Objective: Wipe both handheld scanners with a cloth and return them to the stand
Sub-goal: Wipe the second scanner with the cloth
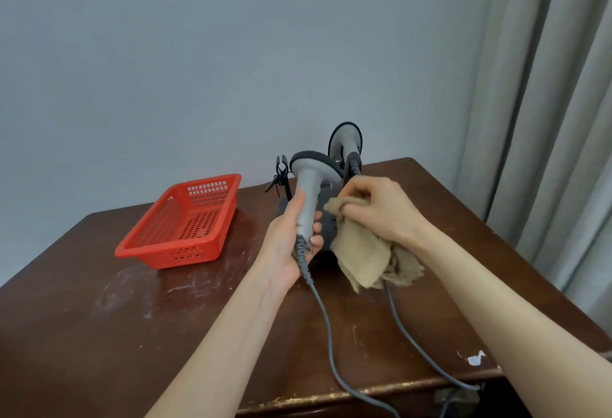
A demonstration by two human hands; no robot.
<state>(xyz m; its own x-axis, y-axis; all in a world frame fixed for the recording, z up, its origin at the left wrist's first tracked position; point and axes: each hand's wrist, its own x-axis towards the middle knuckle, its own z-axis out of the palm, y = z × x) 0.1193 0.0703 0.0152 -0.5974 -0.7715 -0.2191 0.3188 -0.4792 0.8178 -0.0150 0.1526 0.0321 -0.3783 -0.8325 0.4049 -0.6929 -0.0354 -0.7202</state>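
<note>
While the left hand [294, 245] grips the first scanner [309, 192] by its handle above the stand [328, 230], the right hand [377, 205] clenches the cloth [364, 258] just beside it. The second scanner [346, 139] sits docked at the stand's rear. First wipe judged in hand; next, the cloth must meet the scanner head.

Blue-grey wall [231, 53], pale curtain [549, 103] — perhaps wooden table [99, 325]

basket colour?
Red, with perforated walls and floor; the basket shows plainly in the head view, the only one.
</note>
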